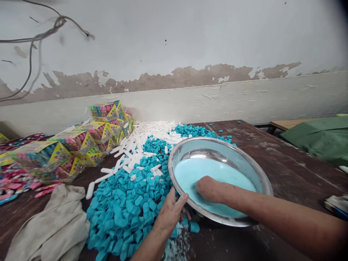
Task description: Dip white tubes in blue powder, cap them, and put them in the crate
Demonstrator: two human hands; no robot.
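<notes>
A steel basin point(219, 143) stands tilted on the table, holding a smooth pale blue material point(217, 170); whether it is liquid or powder I cannot tell. My left hand point(172, 206) grips the basin's near left side, thumb by the rim and fingers partly hidden below it. Inside the basin, my right hand point(208, 188) dips into the pale blue material, knuckles up, its fingers out of sight. A heap of teal plastic caps point(130, 206) spreads beside my left hand, with a few caps under the basin's near edge.
White plastic tubes point(136, 139) lie behind the caps. Clear packs of colourful pens point(84, 141) are stacked at the left, near a beige cloth point(51, 224). The dark table point(288, 177) extends right, towards a green cover point(320, 139). Cables point(46, 34) hang on the wall.
</notes>
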